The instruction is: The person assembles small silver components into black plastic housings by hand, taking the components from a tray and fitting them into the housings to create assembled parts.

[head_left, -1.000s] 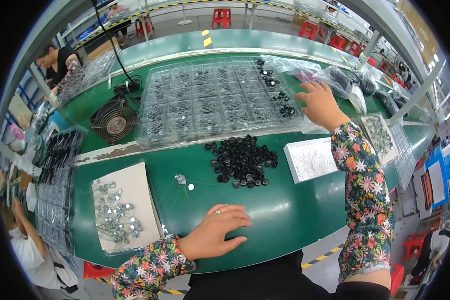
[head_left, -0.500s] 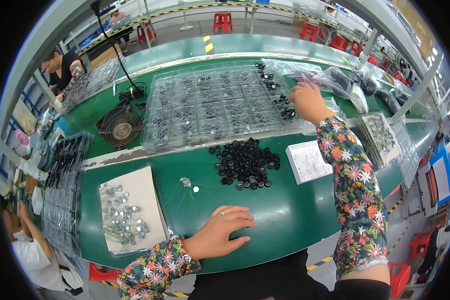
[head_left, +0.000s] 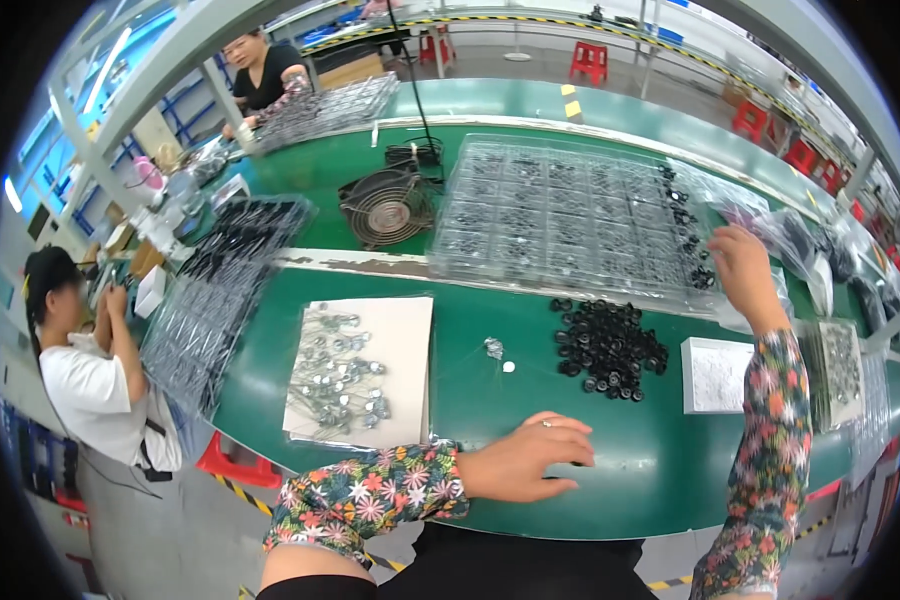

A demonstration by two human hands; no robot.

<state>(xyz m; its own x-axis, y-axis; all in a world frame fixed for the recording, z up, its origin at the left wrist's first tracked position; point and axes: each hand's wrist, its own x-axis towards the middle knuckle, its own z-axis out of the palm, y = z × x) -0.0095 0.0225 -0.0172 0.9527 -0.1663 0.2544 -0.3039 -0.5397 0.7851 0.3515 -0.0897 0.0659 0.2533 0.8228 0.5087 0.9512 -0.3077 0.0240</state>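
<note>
My left hand (head_left: 530, 460) lies low over the green table with its fingers apart. A small dark bit shows by its fingertips, too small to tell whether it is held. My right hand (head_left: 746, 272) is at the right edge of a clear compartment tray (head_left: 570, 215), beside small black round parts (head_left: 682, 215) lined along that edge. Its fingers are curled together, and whatever they hold is hidden. Between my hands sits a pile of black round parts (head_left: 610, 350). Left of the pile are a small silvery piece with thin wires (head_left: 493, 348) and a white disc (head_left: 508, 367).
A pale board (head_left: 402, 375) bears several wired silvery parts. By my right forearm stands a white box (head_left: 713, 375). A black fan (head_left: 385, 205) and stacked dark trays (head_left: 225, 290) are to the left. Two people sit beyond them. Plastic bags (head_left: 820, 250) lie far right.
The whole view has swung left, so the table's things sit farther right in the picture. My right hand stays near the tray's right edge, its fingers slightly lower. A dark bit now shows at my left fingertips.
</note>
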